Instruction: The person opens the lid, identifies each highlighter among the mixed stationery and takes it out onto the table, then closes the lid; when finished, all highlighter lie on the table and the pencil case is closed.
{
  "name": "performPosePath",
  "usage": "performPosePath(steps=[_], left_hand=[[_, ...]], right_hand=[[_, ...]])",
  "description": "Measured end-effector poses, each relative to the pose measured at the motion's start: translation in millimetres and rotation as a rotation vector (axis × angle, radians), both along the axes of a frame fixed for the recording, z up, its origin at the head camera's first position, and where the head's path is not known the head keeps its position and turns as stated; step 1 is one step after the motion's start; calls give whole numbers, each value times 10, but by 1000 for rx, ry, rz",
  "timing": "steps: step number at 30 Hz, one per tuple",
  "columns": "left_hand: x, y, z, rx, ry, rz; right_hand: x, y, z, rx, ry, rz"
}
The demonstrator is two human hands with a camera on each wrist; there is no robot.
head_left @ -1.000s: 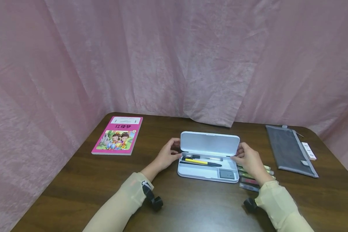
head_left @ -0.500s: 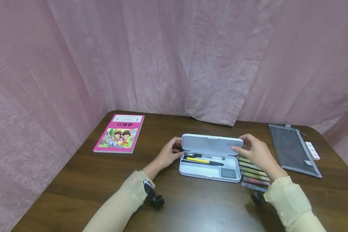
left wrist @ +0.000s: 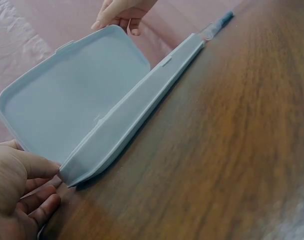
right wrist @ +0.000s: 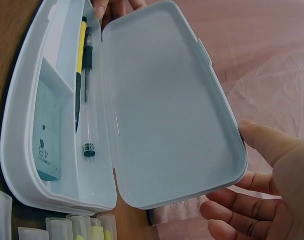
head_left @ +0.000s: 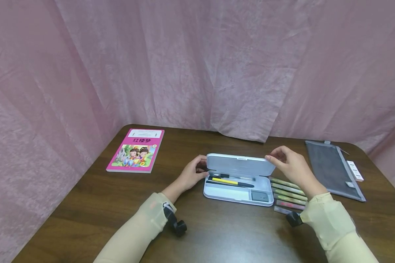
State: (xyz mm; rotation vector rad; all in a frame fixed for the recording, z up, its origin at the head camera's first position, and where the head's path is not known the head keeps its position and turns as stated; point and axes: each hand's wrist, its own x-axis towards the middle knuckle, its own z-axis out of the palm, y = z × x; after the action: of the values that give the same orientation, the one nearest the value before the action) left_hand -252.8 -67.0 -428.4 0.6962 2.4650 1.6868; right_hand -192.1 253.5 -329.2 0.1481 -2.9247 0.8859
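Note:
A white pencil case [head_left: 227, 191] stands open on the table, its lid [head_left: 240, 165] tilted up and leaning back. Inside lie a yellow-and-black pen [head_left: 228, 181], a clear pen with a black grip [right wrist: 88, 55] and, in a small compartment, a grey-green eraser [right wrist: 48, 135] marked 4B. My left hand [head_left: 191, 175] holds the left end of the case, thumb on its rim and other fingers behind. At the lid's upper right corner, my right hand [head_left: 293, 168] pinches the edge, thumb on one side and fingers behind it.
Several capped markers [head_left: 289, 195] lie side by side just right of the case. Farther right are a grey mesh zip pouch [head_left: 330, 168] and a small white box [head_left: 354, 171]. A pink book [head_left: 136, 151] lies at the back left. Pink curtain [head_left: 184, 73] hangs behind the table.
My right hand has moved from the case's right hinge side up to the lid's upper corner, and the lid has tipped somewhat forward. The left hand stays at the left end.

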Motion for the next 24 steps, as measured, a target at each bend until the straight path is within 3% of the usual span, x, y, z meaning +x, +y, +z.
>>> performPosePath(steps=[14,24], left_hand=[[24,15,17,-27,5,3],[11,-7,30,-67,26,-8]], right_hand=[[60,39,18,-21,-81,-6],[183,56,-26,-20,-107,51]])
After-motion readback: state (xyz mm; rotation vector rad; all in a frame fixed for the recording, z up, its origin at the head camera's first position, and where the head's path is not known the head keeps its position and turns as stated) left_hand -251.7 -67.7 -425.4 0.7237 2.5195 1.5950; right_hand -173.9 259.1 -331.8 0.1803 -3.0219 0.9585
